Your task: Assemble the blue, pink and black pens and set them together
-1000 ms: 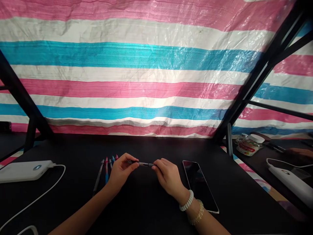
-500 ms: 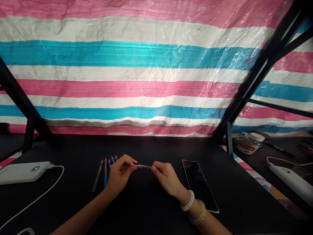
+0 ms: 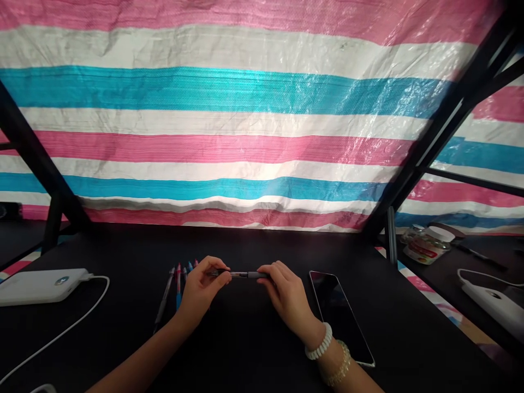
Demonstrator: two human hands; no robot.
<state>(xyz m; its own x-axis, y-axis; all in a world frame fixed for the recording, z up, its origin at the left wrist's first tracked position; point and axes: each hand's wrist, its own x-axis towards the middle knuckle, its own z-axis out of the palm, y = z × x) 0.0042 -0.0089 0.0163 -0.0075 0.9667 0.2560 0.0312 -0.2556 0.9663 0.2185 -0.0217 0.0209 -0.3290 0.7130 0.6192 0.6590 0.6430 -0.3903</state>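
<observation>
A pen point(image 3: 241, 275) with a clear barrel and a grey grip lies level between my hands, above the black table point(image 3: 254, 338). One end is pinched by the fingers of my left hand point(image 3: 204, 286). My right hand point(image 3: 289, 295) closes its thumb and fingers on the grey end. Several pens point(image 3: 179, 284), among them a grey one, a red one and blue ones, lie in a row beside my left hand and are partly hidden by it. A black phone point(image 3: 341, 316) rests just right of my right hand.
A white power bank point(image 3: 45, 286) with a white cable point(image 3: 92, 315) sits at the left. Black metal bars point(image 3: 393, 234) rise at both sides, and a striped sheet point(image 3: 229, 147) hangs behind. Beyond the right bars are a jar point(image 3: 429, 245) and another white device point(image 3: 493, 303).
My right hand has shifted its grip toward the pen's outer end, so more of the grey part shows. The view has turned slightly left.
</observation>
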